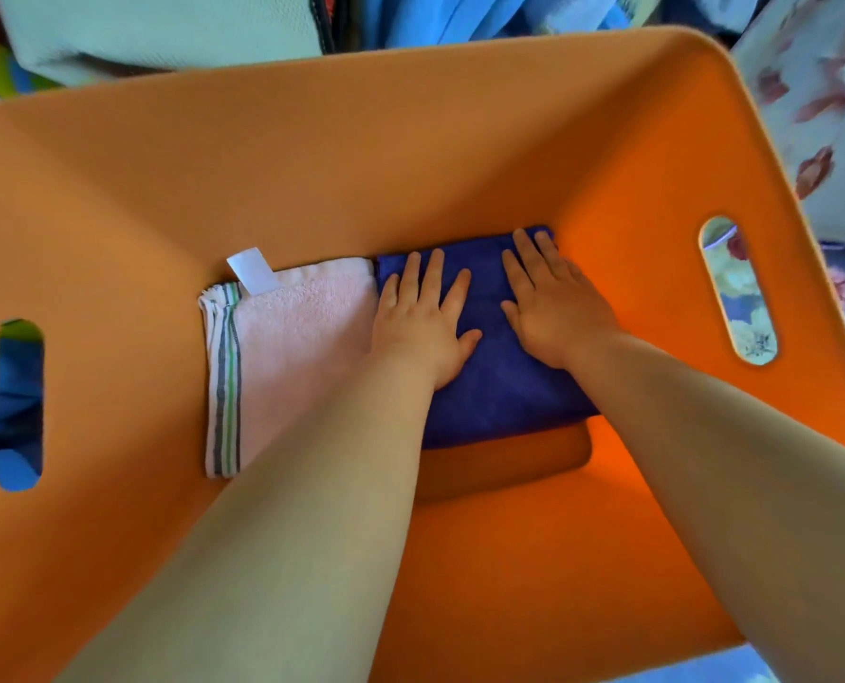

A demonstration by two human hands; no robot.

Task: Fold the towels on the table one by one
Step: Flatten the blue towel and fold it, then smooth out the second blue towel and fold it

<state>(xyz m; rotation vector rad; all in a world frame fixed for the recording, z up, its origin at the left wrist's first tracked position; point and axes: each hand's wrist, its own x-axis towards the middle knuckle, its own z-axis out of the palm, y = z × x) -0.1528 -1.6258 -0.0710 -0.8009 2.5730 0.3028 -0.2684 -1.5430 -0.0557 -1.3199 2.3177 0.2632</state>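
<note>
Down in the orange bin [312, 155], a folded pink towel [307, 347] with a striped edge sits on the left. Snug beside it on the right is the folded blue towel [489, 386], with left hand [423, 327] and right hand [553, 313] both pressing it flat, fingers straight and spread.

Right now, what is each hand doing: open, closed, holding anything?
Left hand: open, fingers flat, pressing on the blue towel in the orange bin.
Right hand: open, flat on the same towel, holding nothing.
</note>
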